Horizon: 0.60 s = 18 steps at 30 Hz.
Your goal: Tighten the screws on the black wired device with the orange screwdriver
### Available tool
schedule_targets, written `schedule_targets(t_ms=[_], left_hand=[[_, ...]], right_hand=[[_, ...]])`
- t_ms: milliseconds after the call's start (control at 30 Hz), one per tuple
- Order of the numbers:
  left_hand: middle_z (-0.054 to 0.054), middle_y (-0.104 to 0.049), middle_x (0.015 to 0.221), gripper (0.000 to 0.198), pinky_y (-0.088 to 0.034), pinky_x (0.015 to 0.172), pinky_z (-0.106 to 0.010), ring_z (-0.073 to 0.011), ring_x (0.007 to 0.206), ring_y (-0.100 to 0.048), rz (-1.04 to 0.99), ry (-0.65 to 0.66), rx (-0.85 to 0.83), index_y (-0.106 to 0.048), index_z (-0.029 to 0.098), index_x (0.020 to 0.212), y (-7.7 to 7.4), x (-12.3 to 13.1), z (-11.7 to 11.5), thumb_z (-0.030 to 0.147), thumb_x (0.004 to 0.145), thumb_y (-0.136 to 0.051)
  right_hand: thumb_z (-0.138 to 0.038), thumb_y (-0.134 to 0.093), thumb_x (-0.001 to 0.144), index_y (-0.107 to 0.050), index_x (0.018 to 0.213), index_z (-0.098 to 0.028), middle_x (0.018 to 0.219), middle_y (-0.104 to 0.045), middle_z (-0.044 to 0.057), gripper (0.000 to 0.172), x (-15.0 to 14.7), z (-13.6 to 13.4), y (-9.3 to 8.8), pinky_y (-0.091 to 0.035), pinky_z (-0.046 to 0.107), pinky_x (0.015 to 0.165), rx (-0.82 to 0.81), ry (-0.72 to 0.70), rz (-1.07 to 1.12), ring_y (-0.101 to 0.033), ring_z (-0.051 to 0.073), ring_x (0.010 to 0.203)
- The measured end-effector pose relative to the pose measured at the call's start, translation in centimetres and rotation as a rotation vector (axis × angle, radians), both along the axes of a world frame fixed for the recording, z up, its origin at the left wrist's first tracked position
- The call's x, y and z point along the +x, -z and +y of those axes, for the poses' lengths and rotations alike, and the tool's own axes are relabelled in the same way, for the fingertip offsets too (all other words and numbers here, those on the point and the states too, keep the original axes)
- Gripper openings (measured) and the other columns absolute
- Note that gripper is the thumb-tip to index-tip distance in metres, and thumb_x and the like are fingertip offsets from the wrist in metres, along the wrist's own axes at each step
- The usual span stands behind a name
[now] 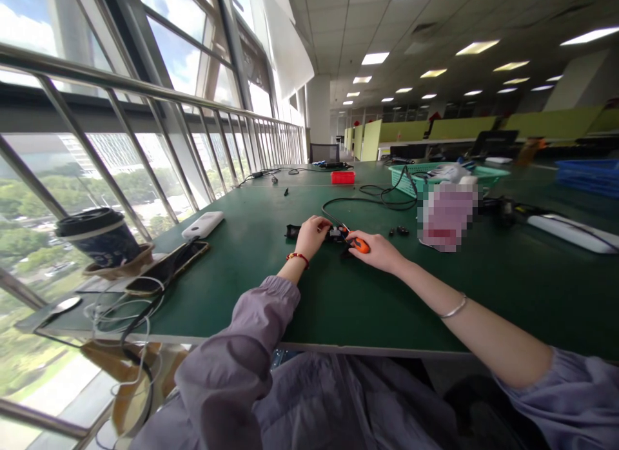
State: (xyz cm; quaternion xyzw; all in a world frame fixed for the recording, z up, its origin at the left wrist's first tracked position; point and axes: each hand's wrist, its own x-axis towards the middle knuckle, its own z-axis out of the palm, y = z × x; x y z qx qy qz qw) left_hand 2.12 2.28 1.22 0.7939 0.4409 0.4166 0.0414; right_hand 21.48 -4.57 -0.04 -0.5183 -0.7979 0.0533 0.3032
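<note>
My right hand [380, 251] is closed round an orange-and-black handled tool [358, 244]; its working end points left and is too small to make out. Close beside it, my left hand [312, 236] has its fingers bent and pinched at a small dark assembly [335, 233] low over the table. A black piece [293, 231] shows just left of that hand. The black cable [333, 202] curves down to where both hands meet. Fingertips partly hide the contact between tool and assembly.
Small black parts [399, 231] lie right of my hands on the green table [271, 289]. Farther back are a red box [343, 178] and a green basket [403, 179]. At left stand a lidded cup [99, 238], a phone [169, 267] and a white power bank [203, 225].
</note>
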Motion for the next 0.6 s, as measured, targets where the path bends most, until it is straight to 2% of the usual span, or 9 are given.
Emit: schedule_targets(t_ms=[200,433,600], left_hand=[[-0.003,-0.066,0.084,0.015,-0.050,0.073,-0.025,-0.0132,0.074,-0.060,0.021,0.041,-0.018,-0.071,0.017,0.085,0.6,0.4,-0.1,0.012,0.080,-0.058],[-0.005,-0.063,0.094,0.023,-0.048,0.081,-0.026,-0.0169,0.093,-0.058,0.255,-0.045,0.101,-0.072,0.020,0.092,0.1,0.6,-0.8,0.014,0.086,-0.050],[-0.006,-0.061,0.096,0.025,-0.048,0.080,-0.025,-0.0171,0.094,-0.055,0.396,-0.037,0.179,-0.071,0.020,0.097,0.0,0.4,-0.9,0.015,0.089,-0.047]], right_hand=[[-0.036,-0.059,0.078,-0.060,0.107,-0.028,0.098,-0.070,0.002,0.031,0.1,-0.1,-0.1,-0.049,0.031,0.076,-0.005,-0.017,0.006,-0.066,0.020,0.084],[-0.037,-0.058,0.078,-0.060,0.107,-0.027,0.098,-0.070,0.003,0.031,0.0,-0.2,-0.3,-0.050,0.032,0.077,-0.016,-0.012,-0.009,-0.066,0.020,0.085],[-0.037,-0.058,0.078,-0.060,0.108,-0.027,0.097,-0.070,0.003,0.032,0.0,-0.2,-0.3,-0.050,0.031,0.076,-0.015,-0.003,-0.031,-0.066,0.020,0.084]])
